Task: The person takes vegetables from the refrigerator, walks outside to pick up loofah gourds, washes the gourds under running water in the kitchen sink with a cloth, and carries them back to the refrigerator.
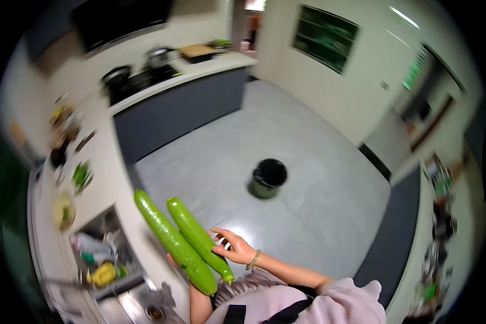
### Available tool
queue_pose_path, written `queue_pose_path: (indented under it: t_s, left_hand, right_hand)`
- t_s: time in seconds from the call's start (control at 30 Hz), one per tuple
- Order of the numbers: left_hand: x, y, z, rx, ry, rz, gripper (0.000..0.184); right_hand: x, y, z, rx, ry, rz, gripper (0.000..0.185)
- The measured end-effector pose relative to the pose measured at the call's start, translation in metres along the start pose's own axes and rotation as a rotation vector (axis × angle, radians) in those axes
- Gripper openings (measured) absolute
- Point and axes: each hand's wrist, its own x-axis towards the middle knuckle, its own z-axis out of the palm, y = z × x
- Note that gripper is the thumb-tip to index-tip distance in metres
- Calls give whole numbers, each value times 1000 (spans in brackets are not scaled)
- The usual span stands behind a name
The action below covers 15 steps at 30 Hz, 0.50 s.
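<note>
Two long, glossy green gourds lie side by side, slanting across my front. My left hand (171,260) supports the longer gourd (173,240) from beneath; most of that hand is hidden under it, and the forearm shows below. With thumb and fingers curved, my right hand (232,247) grips the shorter gourd (197,235) near its lower half. A bangle sits on the right wrist. The shorter gourd's stem end rests near my clothing.
To the left are the counter with a sink (100,256) holding bottles and a yellow item, a plate of greens (81,177) and a bowl (65,210). A lined bin (268,178) stands on the floor ahead. The stove (146,81) is farther back; another counter (410,237) runs along the right.
</note>
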Motion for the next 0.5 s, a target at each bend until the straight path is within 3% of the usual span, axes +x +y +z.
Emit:
queue_pose_path:
  t_s: [0.1, 0.17, 0.23, 0.3, 0.37, 0.43, 0.5]
  left_hand:
    - [23, -35, 23, -63, -76, -144, 66]
    - [34, -58, 20, -59, -34, -300, 73]
    - [46, -89, 31, -36, 2, -444, 80]
    - [55, -123, 58, -139, 189, -459, 81]
    - [69, -162, 63, -84, 74, -478, 80]
    - [83, -199, 65, 4, -101, -453, 79]
    - [93, -239, 79, -39, -57, -453, 79]
  right_hand:
    - [-21, 18, -35, -26, 194, 79, 40]
    - [-37, 37, -63, 230, 282, 319, 35]
    - [-59, 50, -100, 384, 394, 361, 29]
    - [-85, 78, -134, 615, 454, 390, 27]
    - [-108, 92, -173, 613, 571, 355, 28]
    - [-132, 98, -214, 685, 706, 459, 28]
    - [-154, 92, -254, 667, 858, 507, 31]
